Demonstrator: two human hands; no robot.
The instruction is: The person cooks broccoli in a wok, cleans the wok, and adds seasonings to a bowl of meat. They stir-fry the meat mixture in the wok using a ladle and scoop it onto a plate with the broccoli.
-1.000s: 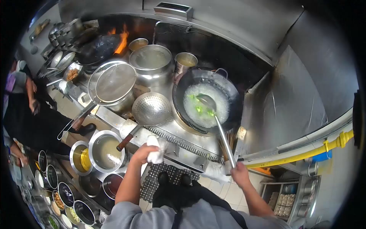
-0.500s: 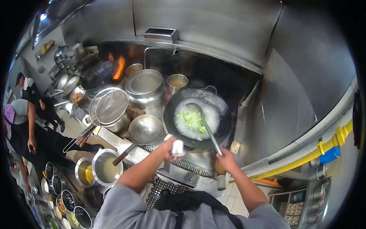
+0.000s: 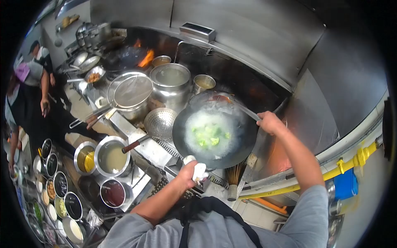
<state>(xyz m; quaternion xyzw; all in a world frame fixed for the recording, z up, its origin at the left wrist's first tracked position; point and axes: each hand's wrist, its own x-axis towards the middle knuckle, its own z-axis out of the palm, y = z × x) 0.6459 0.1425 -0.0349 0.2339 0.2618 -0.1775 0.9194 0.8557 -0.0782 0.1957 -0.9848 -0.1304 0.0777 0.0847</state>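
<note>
A large black wok (image 3: 245, 144) holds foamy, bubbling liquid (image 3: 196, 124) with bright green vegetable pieces (image 3: 215, 141) in the middle. My left hand (image 3: 188, 175) is closed around a folded white cloth (image 3: 200, 171) at the wok's near edge; whether it also grips the wok's handle is hidden. My right hand (image 3: 271, 122) is wrapped round the end of a long metal ladle handle (image 3: 248, 111) at the wok's right side. The ladle's bowl lies toward the wok's far rim, hard to make out.
A perforated strainer (image 3: 160, 122) lies left of the wok, beside a lidded steel pot (image 3: 170, 78) and a mesh sieve (image 3: 132, 91). A bamboo brush (image 3: 234, 177) stands at the near edge. Flames (image 3: 147, 58) rise by another wok. Two people (image 3: 31, 89) stand at far left.
My right hand has moved up and right, carrying the ladle from the middle toward the wok's far side. The left hand keeps the cloth, now against the near rim. The view has turned.
</note>
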